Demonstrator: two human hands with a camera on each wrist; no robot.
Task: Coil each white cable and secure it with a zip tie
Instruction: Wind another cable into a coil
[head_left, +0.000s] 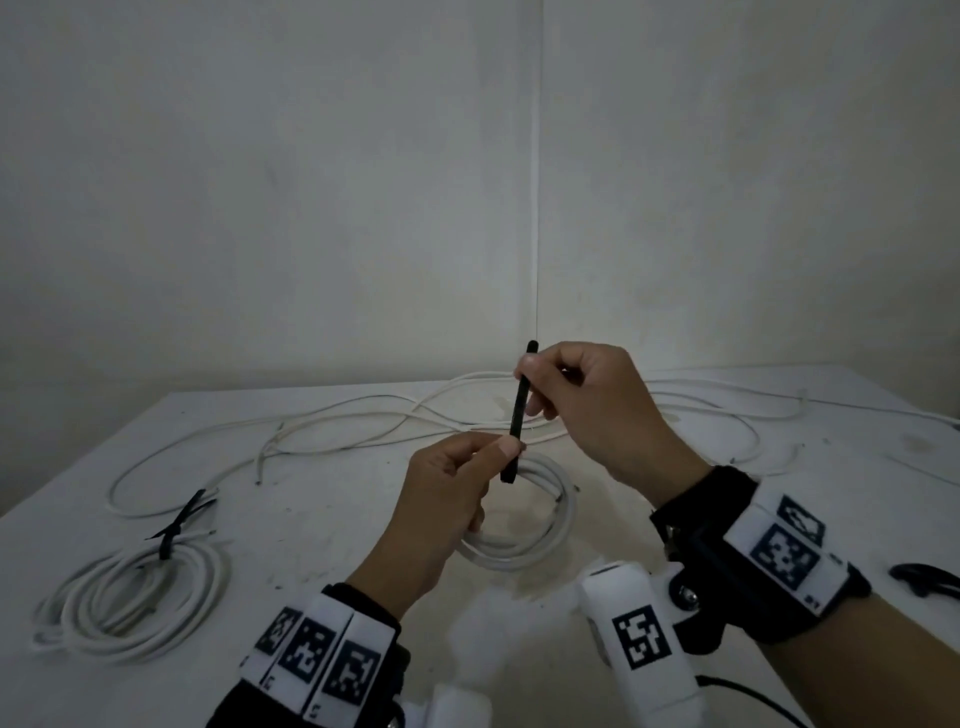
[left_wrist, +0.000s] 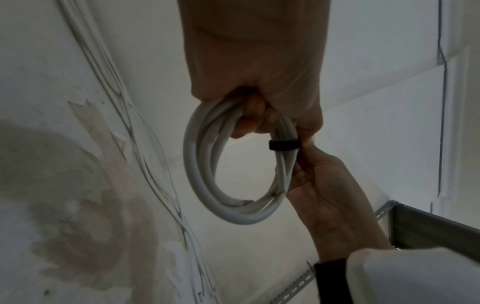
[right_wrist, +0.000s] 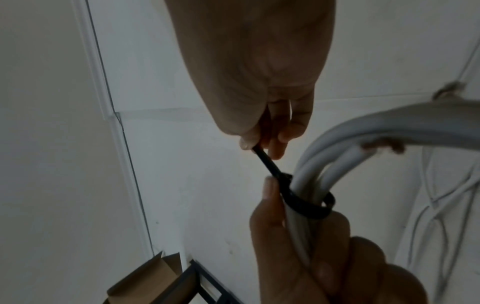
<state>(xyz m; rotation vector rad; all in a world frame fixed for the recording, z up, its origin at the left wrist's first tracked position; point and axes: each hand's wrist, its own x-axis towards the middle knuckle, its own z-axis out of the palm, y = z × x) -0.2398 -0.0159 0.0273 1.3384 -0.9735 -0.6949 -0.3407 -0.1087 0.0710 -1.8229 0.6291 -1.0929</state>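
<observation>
**Zip tie looped round a held coil**

The left hand (head_left: 447, 499) grips a coil of white cable (head_left: 524, 519) just above the table (head_left: 322, 519), its fingers curled round the bundled strands and its thumb lying beside a black zip tie (head_left: 518, 410). In the left wrist view the coil (left_wrist: 228, 170) hangs as a round loop from the closed fingers, with the tie's band (left_wrist: 283, 145) wrapped across the strands just below them. The right wrist view shows the band (right_wrist: 305, 203) encircling the bundle, apparently still a little loose on one side, though the picture is dim.

The right hand (head_left: 597, 410) pinches the tie's free tail between thumb and fingers, and the tail stands nearly upright above the coil. From the right wrist, the fingertips (right_wrist: 275, 144) clamp the black strip, which runs taut down to the tie's head beside the left thumb (right_wrist: 270, 191).

On the table to the left lies a second coil (head_left: 135, 603), flat and already bound with a black tie (head_left: 179, 522) whose tail sticks out. Behind the hands, loose white cables (head_left: 337, 421) sprawl uncoiled across the far side of the table. At the right edge rest more black zip ties (head_left: 927, 577), partly cut off by the frame.
</observation>
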